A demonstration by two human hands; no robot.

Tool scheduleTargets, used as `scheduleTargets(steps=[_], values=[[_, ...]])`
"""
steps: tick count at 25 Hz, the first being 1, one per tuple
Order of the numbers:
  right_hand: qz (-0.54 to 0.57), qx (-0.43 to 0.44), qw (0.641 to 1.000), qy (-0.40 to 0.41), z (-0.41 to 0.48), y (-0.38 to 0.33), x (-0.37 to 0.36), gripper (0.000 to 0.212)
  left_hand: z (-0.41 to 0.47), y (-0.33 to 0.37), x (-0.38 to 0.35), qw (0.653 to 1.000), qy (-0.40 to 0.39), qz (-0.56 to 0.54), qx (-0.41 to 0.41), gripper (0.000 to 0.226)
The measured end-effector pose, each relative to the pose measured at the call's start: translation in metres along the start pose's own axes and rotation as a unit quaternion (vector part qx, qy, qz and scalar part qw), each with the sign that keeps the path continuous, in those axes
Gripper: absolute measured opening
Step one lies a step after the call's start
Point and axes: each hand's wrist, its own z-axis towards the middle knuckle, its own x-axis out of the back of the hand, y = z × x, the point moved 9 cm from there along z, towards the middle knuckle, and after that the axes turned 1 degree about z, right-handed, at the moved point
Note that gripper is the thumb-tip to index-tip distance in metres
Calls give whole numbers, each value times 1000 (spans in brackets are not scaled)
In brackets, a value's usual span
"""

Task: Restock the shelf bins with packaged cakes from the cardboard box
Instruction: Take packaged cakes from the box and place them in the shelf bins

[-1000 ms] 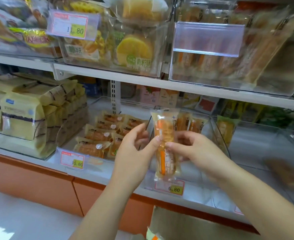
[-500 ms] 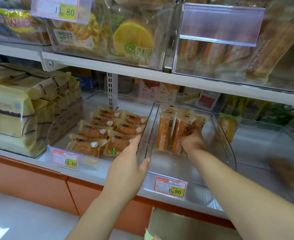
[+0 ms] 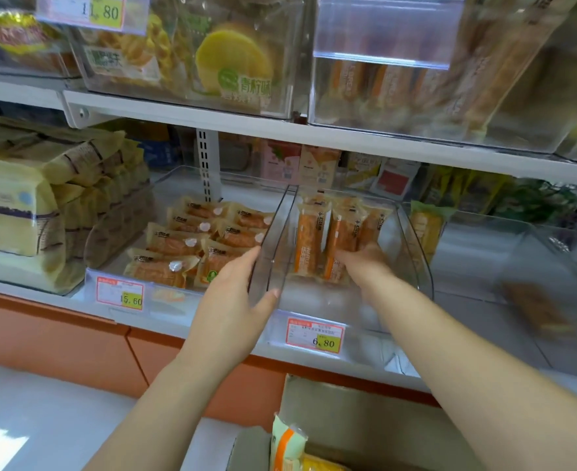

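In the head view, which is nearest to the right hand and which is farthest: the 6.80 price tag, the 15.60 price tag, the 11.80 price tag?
From the right hand, inside the clear bin:
1. 6.80 price tag, just below, on the same bin's front.
2. 15.60 price tag, to the left, on the neighbouring bin.
3. 11.80 price tag, top left, on the upper shelf.

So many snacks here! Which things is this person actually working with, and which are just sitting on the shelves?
In use:
clear bin
orange cake packs
cardboard box
left hand
right hand

Just sitting there:
yellow bread bags
neighbouring cake packs
lemon cakes
price tags
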Motion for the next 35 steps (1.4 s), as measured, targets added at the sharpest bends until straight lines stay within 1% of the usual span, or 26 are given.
scheduleTargets(steps=[2, 3, 5, 6, 7, 8, 9, 10, 11, 12, 13, 15, 16, 17, 18, 20, 22, 23, 25, 28, 31, 32, 33, 35], values=[[8, 73, 997, -25, -40, -15, 15, 60, -15, 11, 3, 999, 12, 21, -31, 60], [38, 118, 992, -34, -67, -22, 27, 57, -25, 19, 6, 998, 21, 31, -48, 56], [119, 187, 973, -59, -123, -24, 58, 40, -49, 35, 11, 994, 57, 52, -83, 50], [147, 201, 965, -79, -147, -17, 72, 30, -60, 44, 11, 992, 65, 52, -94, 46], [152, 200, 963, -101, -165, -2, 82, 25, -72, 52, 7, 993, 49, 42, -98, 42], [132, 184, 966, -128, -178, 21, 88, 24, -82, 59, -6, 995, 6, 24, -95, 39], [88, 162, 970, -156, -185, 52, 88, 25, -94, 65, -26, 994, -59, 13, -93, 39], [16, 143, 973, -181, -188, 86, 88, 26, -108, 71, -51, 987, -131, 18, -97, 40], [-82, 127, 969, -197, -186, 124, 85, 26, -124, 74, -78, 973, -198, 44, -109, 41], [-188, 113, 953, -208, -181, 162, 83, 26, -140, 75, -107, 955, -257, 76, -127, 43], [-303, 112, 921, -217, -177, 193, 81, 26, -157, 75, -133, 935, -308, 101, -143, 45], [-525, 129, 812, -220, -169, 235, 78, 33, -188, 66, -178, 902, -383, 131, -147, 49], [-603, 124, 759, -213, -166, 247, 78, 36, -200, 56, -195, 889, -410, 149, -134, 52], [-650, 114, 720, -212, -166, 253, 76, 38, -209, 45, -207, 877, -430, 175, -120, 53], [-675, 108, 699, -210, -166, 255, 74, 40, -216, 33, -215, 864, -447, 205, -108, 54], [-701, 102, 675, -205, -165, 260, 70, 41, -221, 16, -221, 844, -470, 239, -92, 58], [-722, 103, 656, -194, -163, 262, 73, 40, -218, 7, -221, 841, -480, 237, -82, 63], [-721, 101, 661, -185, -161, 261, 77, 39, -215, 5, -219, 841, -483, 230, -79, 65], [-684, 98, 702, -171, -159, 256, 89, 38, -213, 3, -218, 843, -488, 216, -72, 67], [-566, 102, 796, -190, -160, 241, 109, 39, -211, 8, -217, 861, -472, 178, -65, 66], [-403, 90, 878, -243, -169, 221, 124, 43, -203, 26, -215, 890, -436, 113, -75, 70], [-342, 88, 899, -259, -174, 213, 125, 45, -200, 35, -215, 895, -427, 95, -86, 73], [-293, 97, 912, -269, -180, 204, 125, 46, -199, 45, -216, 895, -428, 78, -96, 76], [-219, 126, 925, -285, -190, 191, 118, 49, -198, 61, -219, 883, -459, 39, -91, 81]])
